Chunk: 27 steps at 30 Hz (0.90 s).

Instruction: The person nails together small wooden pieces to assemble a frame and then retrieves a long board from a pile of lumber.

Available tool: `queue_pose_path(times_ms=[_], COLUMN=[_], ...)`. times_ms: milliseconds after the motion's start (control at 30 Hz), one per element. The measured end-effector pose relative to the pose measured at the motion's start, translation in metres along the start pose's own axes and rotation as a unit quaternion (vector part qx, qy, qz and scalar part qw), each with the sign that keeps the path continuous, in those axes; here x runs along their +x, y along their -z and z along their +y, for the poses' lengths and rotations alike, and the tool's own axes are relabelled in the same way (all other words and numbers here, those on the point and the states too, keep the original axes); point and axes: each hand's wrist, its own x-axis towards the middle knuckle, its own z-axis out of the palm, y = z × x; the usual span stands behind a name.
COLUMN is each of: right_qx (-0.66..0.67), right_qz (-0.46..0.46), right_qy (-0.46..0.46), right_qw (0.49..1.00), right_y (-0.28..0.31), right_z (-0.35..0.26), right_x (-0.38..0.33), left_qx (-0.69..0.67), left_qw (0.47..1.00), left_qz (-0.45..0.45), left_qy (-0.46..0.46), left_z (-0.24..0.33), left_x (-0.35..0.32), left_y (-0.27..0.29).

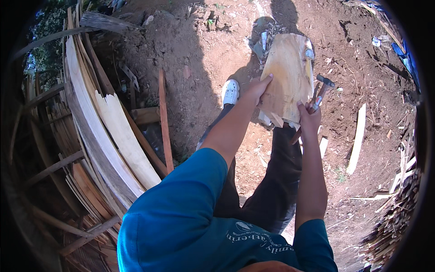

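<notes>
A person in a teal shirt (181,217) and dark trousers (272,181) stands on bare reddish dirt ground (204,59), holding a rough-sawn wood slab (290,72) up in front of the body, above the ground and out ahead of a white shoe (230,91). The left hand (258,88) has its grip closed on the slab's left edge, fingers curled over the pale face. The right hand (309,115) is closed around the handle of a hammer (319,93) and also presses against the slab's lower right corner, the hammer's dark metal head rising just beside the slab's right edge. To the person's left, long bent planks (99,131) lean in a stack, with a thin reddish batten (164,122) propped against them. On the ground at right lie a pale offcut strip (358,138) and, near the edge, a heap of wood slivers (394,222).
</notes>
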Motion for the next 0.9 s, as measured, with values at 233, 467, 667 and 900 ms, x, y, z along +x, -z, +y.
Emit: queue_pose_path(times_ms=[233,467,667,900], right_qx=[-0.039,-0.103,-0.08,-0.054], right_qz=[0.073,0.1,0.038,0.071], right_qy=[-0.041,-0.12,-0.123,-0.112], right_qw=[0.996,0.982,0.988,0.99], right_y=[0.026,0.021,0.021,0.014], right_z=[0.052,0.164,0.166,0.167], right_x=[-0.018,0.02,0.024,0.029], left_qx=[0.117,0.45,0.464,0.438], left_qw=[0.969,0.883,0.873,0.891], left_qz=[0.106,0.056,0.065,0.058], left_qy=[-0.19,-0.124,-0.134,-0.1], left_z=[-0.027,-0.059,-0.073,-0.05], left_x=[-0.021,0.04,0.09,0.059], left_y=[-0.027,-0.006,0.026,-0.007])
